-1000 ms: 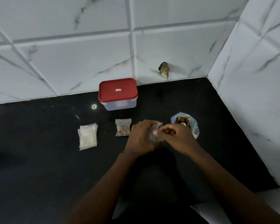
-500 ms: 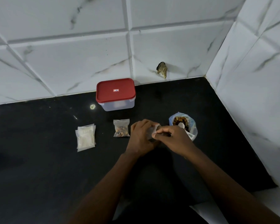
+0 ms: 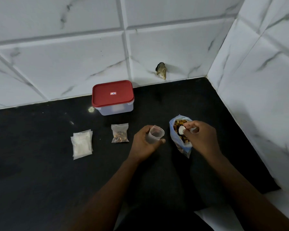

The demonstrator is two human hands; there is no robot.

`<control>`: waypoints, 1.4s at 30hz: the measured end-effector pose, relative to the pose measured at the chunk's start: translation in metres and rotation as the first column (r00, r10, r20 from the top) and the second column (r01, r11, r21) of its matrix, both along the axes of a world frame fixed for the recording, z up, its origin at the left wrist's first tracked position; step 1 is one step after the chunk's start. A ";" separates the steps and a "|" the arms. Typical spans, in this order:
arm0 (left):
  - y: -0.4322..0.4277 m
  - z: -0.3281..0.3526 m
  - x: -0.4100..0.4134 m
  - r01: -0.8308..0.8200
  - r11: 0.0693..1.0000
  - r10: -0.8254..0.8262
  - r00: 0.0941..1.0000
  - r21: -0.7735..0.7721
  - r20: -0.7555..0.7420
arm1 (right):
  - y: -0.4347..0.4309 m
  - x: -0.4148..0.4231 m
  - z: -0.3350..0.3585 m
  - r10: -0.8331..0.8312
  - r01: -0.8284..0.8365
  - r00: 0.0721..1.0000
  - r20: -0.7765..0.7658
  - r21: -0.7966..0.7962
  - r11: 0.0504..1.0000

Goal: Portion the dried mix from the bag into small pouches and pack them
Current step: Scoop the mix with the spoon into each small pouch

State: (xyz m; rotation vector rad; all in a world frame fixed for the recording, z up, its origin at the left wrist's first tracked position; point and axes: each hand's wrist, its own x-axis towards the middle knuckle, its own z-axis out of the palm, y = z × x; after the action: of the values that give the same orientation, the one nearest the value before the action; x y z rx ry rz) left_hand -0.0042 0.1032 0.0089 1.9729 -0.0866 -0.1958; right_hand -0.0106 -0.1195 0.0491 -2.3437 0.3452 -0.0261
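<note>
The lower part of the bag [image 3: 171, 130] is covered by the right hand [image 3: 201, 137], and the spoon [image 3: 181, 130] shows only its white bowl; most of its handle is lost inside the curled fingers. Both forearms run out of the bottom edge. What the stack of pale pouches [image 3: 82, 144] holds is hard to make out in the dim light, as is the dark chipped spot on the wall [image 3: 161, 72] at 12 o'clock.

The left hand [image 3: 143, 145] is curled around a small pouch [image 3: 155, 134], thumb toward the bag, holding it upright with its mouth spread open; it looks empty. At 3 o'clock from it, just beside, the right hand pinches the spoon, fingers bent and knuckles up, with the bowl lying on the dried mix [image 3: 180, 122] in the bag's open mouth. The bag rests on the black counter [image 3: 40, 172].

A filled pouch [image 3: 120, 133] lies flat at 9 o'clock from the left hand, and the pale stack lies farther out the same way. A box [image 3: 113, 95] with a red lid stands at 11 o'clock, against the wall.
</note>
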 end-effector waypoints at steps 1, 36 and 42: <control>-0.002 -0.001 0.000 -0.010 1.000 0.010 1.000 -0.016 -0.029 | -0.010 0.002 -0.006 0.001 -0.003 1.000 -0.030 -0.067 0.998; -0.068 -0.022 0.059 0.111 0.986 -0.139 0.961 -0.127 -0.239 | -0.043 0.007 -0.056 0.366 -0.243 0.885 0.289 -0.385 0.890; -0.069 -0.020 0.054 0.102 0.967 -0.162 0.953 -0.231 -0.258 | -0.047 0.013 -0.062 0.499 -0.296 0.811 0.305 -0.522 0.800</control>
State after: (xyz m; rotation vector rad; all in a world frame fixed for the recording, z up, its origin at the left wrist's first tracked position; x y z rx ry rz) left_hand 0.0496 0.0341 -0.0108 1.7069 -0.0576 -0.5259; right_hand 0.0020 -0.1664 -0.0129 -2.7311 -0.4490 -0.4573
